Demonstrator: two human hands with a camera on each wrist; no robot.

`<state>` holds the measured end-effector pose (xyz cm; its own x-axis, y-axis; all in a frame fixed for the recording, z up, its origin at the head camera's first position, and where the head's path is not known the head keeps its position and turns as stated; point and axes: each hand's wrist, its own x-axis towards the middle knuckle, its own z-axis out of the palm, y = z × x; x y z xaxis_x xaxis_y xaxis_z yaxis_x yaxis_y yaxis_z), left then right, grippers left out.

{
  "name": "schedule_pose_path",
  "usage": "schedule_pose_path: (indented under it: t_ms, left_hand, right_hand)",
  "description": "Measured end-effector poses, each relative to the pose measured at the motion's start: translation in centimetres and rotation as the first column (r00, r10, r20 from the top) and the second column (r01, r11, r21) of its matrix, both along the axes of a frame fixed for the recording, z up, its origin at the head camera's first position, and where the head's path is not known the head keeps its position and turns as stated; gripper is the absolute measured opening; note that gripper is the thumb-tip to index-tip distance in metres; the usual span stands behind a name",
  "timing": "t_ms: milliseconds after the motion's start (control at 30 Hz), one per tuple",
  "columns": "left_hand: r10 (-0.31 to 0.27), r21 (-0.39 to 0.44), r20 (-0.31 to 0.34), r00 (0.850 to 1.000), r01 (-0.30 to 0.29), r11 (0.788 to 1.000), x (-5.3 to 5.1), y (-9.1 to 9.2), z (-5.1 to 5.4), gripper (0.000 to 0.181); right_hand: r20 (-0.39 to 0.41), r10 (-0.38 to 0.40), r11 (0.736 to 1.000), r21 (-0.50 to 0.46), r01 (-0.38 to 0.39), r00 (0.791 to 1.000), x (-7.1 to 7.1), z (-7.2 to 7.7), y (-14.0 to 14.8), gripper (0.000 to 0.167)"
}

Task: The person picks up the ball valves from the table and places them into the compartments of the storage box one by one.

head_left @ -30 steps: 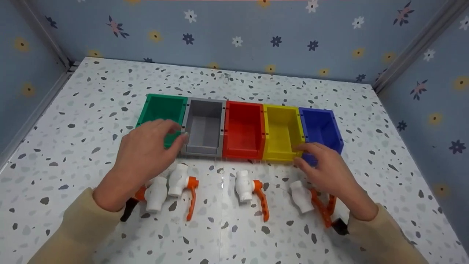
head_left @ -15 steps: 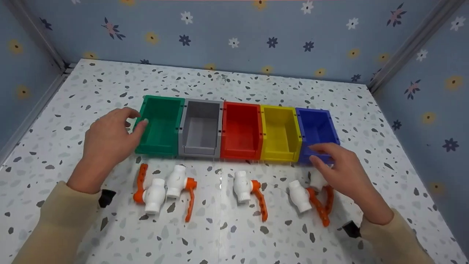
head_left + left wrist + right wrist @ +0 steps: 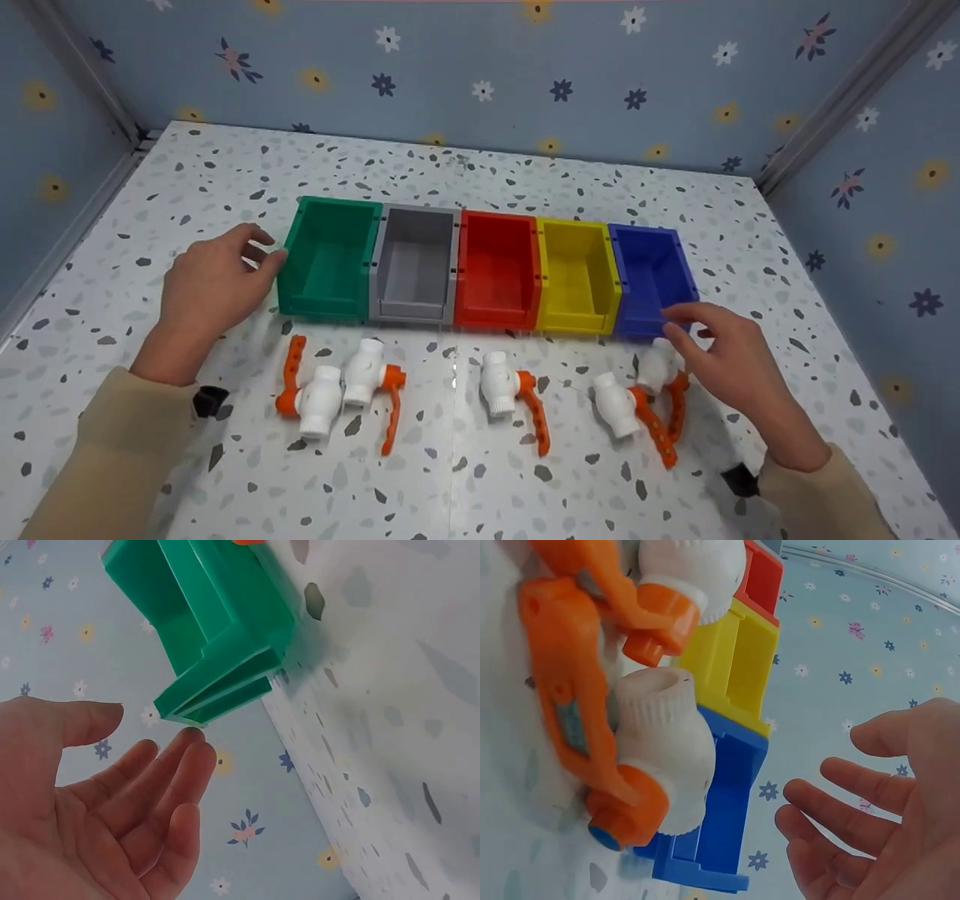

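My left hand (image 3: 214, 289) hovers with relaxed fingers at the left side of the green bin (image 3: 326, 259). In the left wrist view its fingertips come close to the bin's rim; whether they touch, I cannot tell. Over the front right corner of the blue bin (image 3: 654, 274), my right hand (image 3: 727, 360) is held with loosely bent fingers and nothing between them. Beneath it lies a white ball valve (image 3: 658, 366) with an orange handle, partly overlapped by another ball valve (image 3: 616, 405). A ball valve (image 3: 499, 384) lies mid-table, and two more ball valves (image 3: 321, 401) lie front left.
Between the green and blue bins stand a grey bin (image 3: 416, 262), a red bin (image 3: 499, 270) and a yellow bin (image 3: 576, 277), joined in one row. The speckled table (image 3: 450, 487) is bounded by flowered walls (image 3: 510, 67) at the back and sides.
My left hand has moved left, from over the green bin to beside it. My right hand has shifted right, from the yellow bin's edge to the blue bin's right side. Bins and valves stay put.
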<state>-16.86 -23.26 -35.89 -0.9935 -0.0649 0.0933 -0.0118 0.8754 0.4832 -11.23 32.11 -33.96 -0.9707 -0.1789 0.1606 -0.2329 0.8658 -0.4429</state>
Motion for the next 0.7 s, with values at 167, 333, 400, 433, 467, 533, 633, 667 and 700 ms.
schedule_pose_path:
  t_ms: [167,333,400,433,467,533,633,667,700]
  left_hand:
    - [-0.001,0.002,0.034,0.999,0.001,1.000,-0.3,-0.2,-0.2,0.044]
    - [0.000,0.010,0.074,0.997,-0.001,1.000,-0.4,-0.2,-0.3,0.044]
    - [0.001,0.011,0.085,0.996,-0.002,1.000,-0.4,-0.3,-0.4,0.042]
    - [0.001,0.010,0.086,0.996,-0.002,1.000,-0.4,-0.3,-0.4,0.041]
    - [-0.001,0.011,0.088,0.996,0.000,1.000,-0.4,-0.3,-0.5,0.040]
    - [-0.004,0.012,0.086,0.996,0.003,1.000,-0.4,-0.3,-0.5,0.039]
    - [-0.007,0.024,0.089,0.996,0.005,1.000,-0.6,-0.3,-0.6,0.039]
    - [-0.009,0.031,0.092,0.996,0.006,0.999,-0.6,-0.3,-0.5,0.040]
    - [-0.011,0.038,0.094,0.995,0.007,0.999,-0.7,-0.3,-0.5,0.040]
  right_hand:
    - [0.014,-0.008,1.000,0.023,0.008,1.000,0.1,-0.2,0.6,0.030]
    - [0.048,-0.009,0.999,0.038,0.007,0.999,0.3,-0.5,1.0,0.032]
    - [0.060,-0.011,0.999,0.050,0.008,0.998,0.3,-0.6,1.1,0.032]
    - [0.065,-0.013,0.999,0.053,0.009,0.998,0.4,-0.7,1.2,0.032]
    - [0.071,-0.014,0.999,0.053,0.010,0.997,0.4,-0.7,1.2,0.033]
    - [0.077,-0.014,0.998,0.056,0.010,0.997,0.5,-0.8,1.4,0.033]
    - [0.080,-0.013,0.998,0.064,0.008,0.997,0.6,-0.9,1.5,0.034]
    - [0.081,-0.012,0.998,0.068,0.007,0.997,0.7,-0.9,1.5,0.035]
    - [0.082,-0.011,0.998,0.070,0.005,0.997,0.7,-1.0,1.6,0.035]
